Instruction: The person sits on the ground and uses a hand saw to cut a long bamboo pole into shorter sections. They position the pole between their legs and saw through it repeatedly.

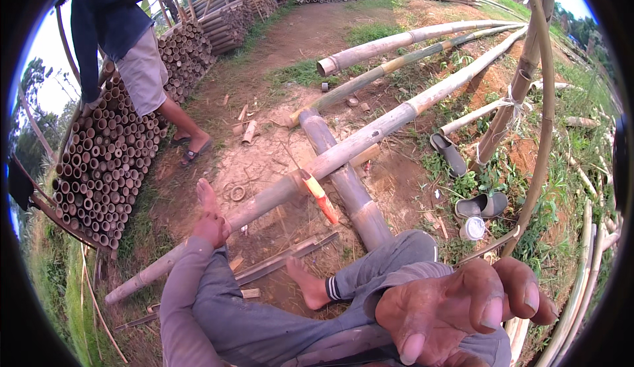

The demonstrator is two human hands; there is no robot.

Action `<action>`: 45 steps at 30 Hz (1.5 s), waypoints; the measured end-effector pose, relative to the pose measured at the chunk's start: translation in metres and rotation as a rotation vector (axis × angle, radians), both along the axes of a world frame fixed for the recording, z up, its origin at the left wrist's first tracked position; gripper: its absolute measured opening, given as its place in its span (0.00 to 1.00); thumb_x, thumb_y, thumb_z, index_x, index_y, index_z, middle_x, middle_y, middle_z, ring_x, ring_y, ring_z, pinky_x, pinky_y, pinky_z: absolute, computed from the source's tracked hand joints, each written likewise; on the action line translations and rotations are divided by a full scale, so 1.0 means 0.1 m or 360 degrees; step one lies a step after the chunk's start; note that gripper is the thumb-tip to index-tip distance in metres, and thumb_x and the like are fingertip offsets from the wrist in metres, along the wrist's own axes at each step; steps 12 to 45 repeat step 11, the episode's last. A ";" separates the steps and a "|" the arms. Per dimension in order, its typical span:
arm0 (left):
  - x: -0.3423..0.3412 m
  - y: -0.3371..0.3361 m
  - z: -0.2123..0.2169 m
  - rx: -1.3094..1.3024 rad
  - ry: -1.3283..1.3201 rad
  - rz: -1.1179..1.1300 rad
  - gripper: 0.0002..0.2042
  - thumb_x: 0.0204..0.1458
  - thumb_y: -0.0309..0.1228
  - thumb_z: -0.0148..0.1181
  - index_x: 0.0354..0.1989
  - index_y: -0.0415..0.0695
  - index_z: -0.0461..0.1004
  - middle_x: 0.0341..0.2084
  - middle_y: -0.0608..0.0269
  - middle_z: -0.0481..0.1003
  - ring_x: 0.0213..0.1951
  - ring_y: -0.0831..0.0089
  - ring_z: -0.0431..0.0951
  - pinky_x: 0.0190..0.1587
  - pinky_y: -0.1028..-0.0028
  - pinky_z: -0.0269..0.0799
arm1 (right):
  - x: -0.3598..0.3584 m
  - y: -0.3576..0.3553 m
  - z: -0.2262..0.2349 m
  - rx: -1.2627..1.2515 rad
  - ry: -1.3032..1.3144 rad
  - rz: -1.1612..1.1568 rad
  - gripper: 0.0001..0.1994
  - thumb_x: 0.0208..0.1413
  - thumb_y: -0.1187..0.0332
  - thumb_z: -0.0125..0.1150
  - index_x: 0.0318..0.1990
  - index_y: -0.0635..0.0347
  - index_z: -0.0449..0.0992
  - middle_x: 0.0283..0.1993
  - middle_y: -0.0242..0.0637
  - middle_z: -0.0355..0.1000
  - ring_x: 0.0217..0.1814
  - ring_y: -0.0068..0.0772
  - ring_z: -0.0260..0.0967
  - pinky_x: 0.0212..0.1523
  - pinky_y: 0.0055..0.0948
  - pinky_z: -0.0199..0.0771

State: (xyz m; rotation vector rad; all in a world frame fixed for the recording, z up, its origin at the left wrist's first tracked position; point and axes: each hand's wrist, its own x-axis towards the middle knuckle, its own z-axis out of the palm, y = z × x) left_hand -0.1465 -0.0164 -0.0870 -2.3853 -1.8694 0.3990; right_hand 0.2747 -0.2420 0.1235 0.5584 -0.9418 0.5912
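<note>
A long bamboo pole (383, 127) runs diagonally from lower left to upper right and rests across a thicker, darker bamboo piece (353, 199). My left hand (211, 228) grips the pole near its lower left end, beside my bare foot (207, 195). A saw with an orange handle (320, 197) lies across the pole to the right of that hand, its thin blade pointing away; I cannot tell whether it sits in a cut. My right hand (462, 307) is raised close in front at the lower right, fingers spread and curled, with nothing in it.
Stacked bamboo (109, 162) stands at left, where another person (125, 37) bends over it. More poles (409, 37) lie at upper right. Clogs (449, 154) and a white-lidded cup (472, 228) sit right of my knee, near an upright post (508, 116). Split bamboo strips (284, 259) lie between my feet.
</note>
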 end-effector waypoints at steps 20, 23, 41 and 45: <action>0.02 -0.01 0.02 0.0021 0.0061 0.0037 0.21 0.53 0.47 0.64 0.50 0.49 0.82 0.54 0.55 0.78 0.62 0.57 0.73 0.61 0.56 0.73 | 0.23 -0.04 -0.10 -0.0089 -0.0316 0.0186 0.31 0.61 0.71 0.69 0.71 0.37 0.70 0.75 0.34 0.58 0.73 0.43 0.59 0.48 0.53 0.90; 0.02 -0.01 0.02 0.0021 0.0061 0.0037 0.21 0.53 0.47 0.64 0.50 0.49 0.82 0.54 0.55 0.78 0.62 0.57 0.73 0.61 0.56 0.73 | 0.23 -0.04 -0.10 -0.0089 -0.0316 0.0186 0.31 0.61 0.71 0.69 0.71 0.37 0.70 0.75 0.34 0.58 0.73 0.43 0.59 0.48 0.53 0.90; 0.02 -0.01 0.02 0.0021 0.0061 0.0037 0.21 0.53 0.47 0.64 0.50 0.49 0.82 0.54 0.55 0.78 0.62 0.57 0.73 0.61 0.56 0.73 | 0.23 -0.04 -0.10 -0.0089 -0.0316 0.0186 0.31 0.61 0.71 0.69 0.71 0.37 0.70 0.75 0.34 0.58 0.73 0.43 0.59 0.48 0.53 0.90; 0.02 -0.01 0.02 0.0021 0.0061 0.0037 0.21 0.53 0.47 0.64 0.50 0.49 0.82 0.54 0.55 0.78 0.62 0.57 0.73 0.61 0.56 0.73 | 0.23 -0.04 -0.10 -0.0089 -0.0316 0.0186 0.31 0.61 0.71 0.69 0.71 0.37 0.70 0.75 0.34 0.58 0.73 0.43 0.59 0.48 0.53 0.90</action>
